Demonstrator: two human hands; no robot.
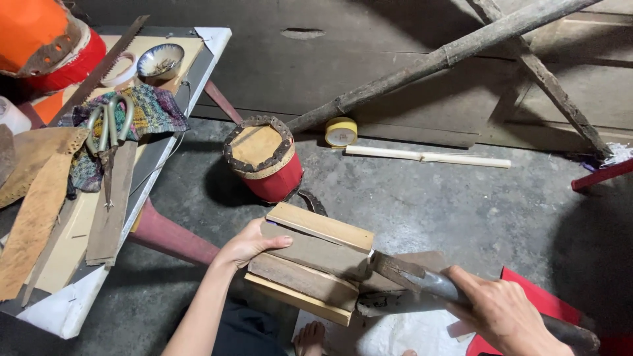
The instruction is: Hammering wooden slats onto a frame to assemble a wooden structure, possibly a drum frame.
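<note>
- Now we are steadying a stack of wooden planks (310,264), judged to be mid-chop.
- Our left hand (249,244) lies flat on the stack's left end, fingers spread, clasping nothing.
- Our right hand (504,313) is closed round a heavy chopping blade (409,277), its edge at the planks' right end.
- Next, a careful stroke, fingers kept away.

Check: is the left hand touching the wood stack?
Touching. The head view shows the left hand lying flat on the wood stack, thumb across a dark slat, no gap visible.
</note>
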